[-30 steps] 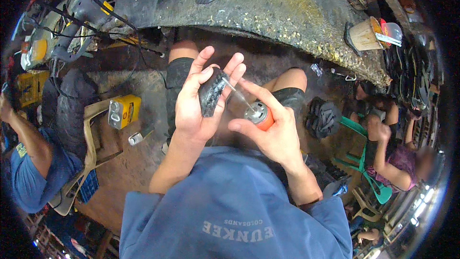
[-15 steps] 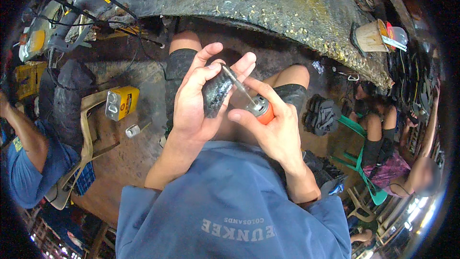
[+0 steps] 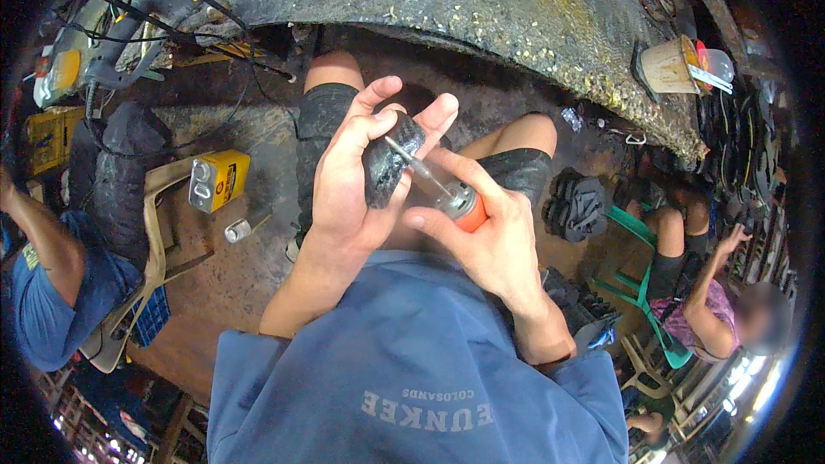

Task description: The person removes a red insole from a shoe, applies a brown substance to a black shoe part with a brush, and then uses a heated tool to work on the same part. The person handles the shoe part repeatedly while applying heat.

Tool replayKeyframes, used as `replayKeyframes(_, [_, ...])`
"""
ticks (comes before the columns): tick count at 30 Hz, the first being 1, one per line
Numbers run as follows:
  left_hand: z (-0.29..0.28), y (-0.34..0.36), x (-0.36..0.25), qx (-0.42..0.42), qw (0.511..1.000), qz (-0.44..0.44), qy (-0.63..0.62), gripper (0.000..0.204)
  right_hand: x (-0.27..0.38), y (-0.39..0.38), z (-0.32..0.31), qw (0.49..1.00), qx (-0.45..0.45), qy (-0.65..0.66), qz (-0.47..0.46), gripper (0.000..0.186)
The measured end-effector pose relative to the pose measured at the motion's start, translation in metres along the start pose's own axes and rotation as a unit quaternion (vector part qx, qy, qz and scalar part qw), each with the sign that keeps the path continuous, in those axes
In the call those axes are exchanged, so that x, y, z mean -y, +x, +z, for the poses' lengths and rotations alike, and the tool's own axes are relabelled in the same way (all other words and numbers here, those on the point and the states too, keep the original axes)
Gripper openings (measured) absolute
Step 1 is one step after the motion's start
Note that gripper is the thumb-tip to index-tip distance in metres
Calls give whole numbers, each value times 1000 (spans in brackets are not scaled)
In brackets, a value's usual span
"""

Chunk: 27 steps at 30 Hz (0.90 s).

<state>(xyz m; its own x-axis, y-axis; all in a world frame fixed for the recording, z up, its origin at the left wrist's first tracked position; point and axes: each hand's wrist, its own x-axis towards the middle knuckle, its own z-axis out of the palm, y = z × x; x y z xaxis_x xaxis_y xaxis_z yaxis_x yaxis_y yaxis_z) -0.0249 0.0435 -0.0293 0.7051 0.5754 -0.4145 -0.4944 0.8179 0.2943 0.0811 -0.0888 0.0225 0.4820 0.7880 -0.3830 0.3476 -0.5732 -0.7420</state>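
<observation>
**Hands at centre frame: dark part held, orange-handled tool applied**

We find the left hand at the centre of the frame, raised above the person's knees. Its fingers are partly spread, with the thumb and upper fingers closed around a small dark part of woven, carbon-like finish. The part sits upright in the palm, just left of centre.

We find the right hand immediately to the right and slightly lower. Its fingers are closed on a small tool with a silver collar and an orange handle. The thin metal shaft of the tool runs up and left, and its tip rests against the face of the dark part. The two hands touch at the fingertips.

Below the hands, the person's blue shirt fills the lower centre. Both knees in dark shorts show above the hands.

In the left centre we note a yellow box on the ground, with a small metal cylinder just beside it, lower right. A long, dirty curved panel spans the top of the frame. A second person in a blue sleeve sits at the left edge; a third person sits at the lower right on a green chair. A pair of black sandals lies right of centre.
</observation>
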Motion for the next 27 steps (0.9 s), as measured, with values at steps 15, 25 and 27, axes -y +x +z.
replayKeyframes(15, [-11, 0, 3, 16, 1000, 4, -1, 35, -6, -6, -5, 1000, -13, -11, -10, 62])
replayKeyframes(25, [-18, 4, 4, 41, 999, 1, 1, 35, -15, -15, 4, 996, 12, -30, -85, 67])
replayKeyframes(27, [-19, 5, 5, 56, 998, 1, -8, 35, -16, -16, 5, 995, 13, -26, -98, 68])
